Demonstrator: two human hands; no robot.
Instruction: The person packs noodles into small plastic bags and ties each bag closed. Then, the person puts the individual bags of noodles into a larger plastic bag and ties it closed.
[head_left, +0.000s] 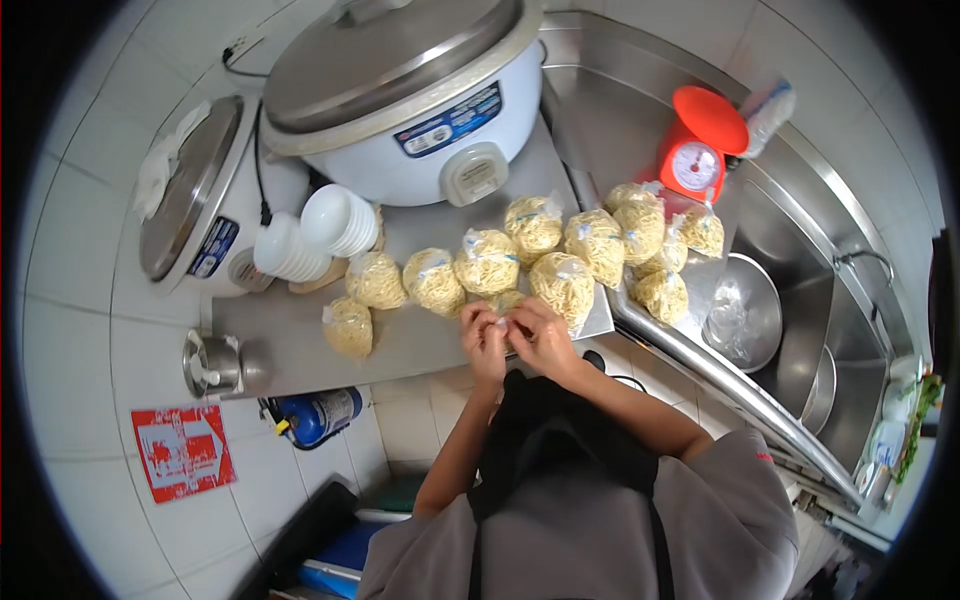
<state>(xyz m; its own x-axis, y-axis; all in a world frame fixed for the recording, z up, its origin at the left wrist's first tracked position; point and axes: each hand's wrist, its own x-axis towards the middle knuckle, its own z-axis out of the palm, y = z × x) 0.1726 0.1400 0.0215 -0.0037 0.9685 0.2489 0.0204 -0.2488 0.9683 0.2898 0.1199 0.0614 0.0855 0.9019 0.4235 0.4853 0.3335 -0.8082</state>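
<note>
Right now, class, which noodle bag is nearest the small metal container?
The leftmost noodle bag; every other one sits farther right, farther from the metal container.

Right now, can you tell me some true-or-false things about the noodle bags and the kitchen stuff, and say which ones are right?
1. The left hand and right hand are both at one noodle bag. True.
2. The kitchen scale is blue. False: the kitchen scale is red.
3. Stacked white bowls are near the big cooker. True.
4. The big cooker has no lid on. False: its metal lid is on.
</note>
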